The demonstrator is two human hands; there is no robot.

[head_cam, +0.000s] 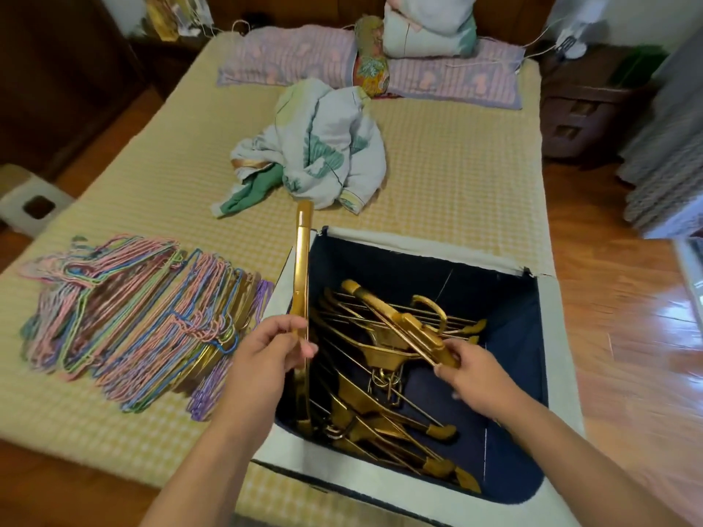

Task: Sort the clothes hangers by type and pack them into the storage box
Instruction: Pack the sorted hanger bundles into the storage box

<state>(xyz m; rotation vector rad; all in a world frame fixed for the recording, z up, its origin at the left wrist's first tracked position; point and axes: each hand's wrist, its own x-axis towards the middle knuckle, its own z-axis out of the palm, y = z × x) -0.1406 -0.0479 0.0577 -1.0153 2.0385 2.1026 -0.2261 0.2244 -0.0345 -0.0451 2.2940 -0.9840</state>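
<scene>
On the bed (pixel 456 176), our wire hangers (pixel 125 321) lie leftmost. Our left hand (pixel 266 355) grips an upright gold hanger (pixel 302 283) at the storage box (pixel 547 336) edge; our right hand (pixel 475 370) pinches another gold hanger (pixel 399 317) over the box.

A single head-worn wide-angle camera supplies the only view. It looks forward and steeply down from above the foot of the bed (pixel 437 176), facing the pillows (pixel 289 57) at the far end. The storage box (pixel 547 336) sits close beneath the lens, its interior seen from above. Both forearms enter from the bottom edge, with the left hand (pixel 262 359) and right hand (pixel 475 374) near the camera. Straight lines bow toward the frame edges. The floor (pixel 616 336) shows at right.
</scene>
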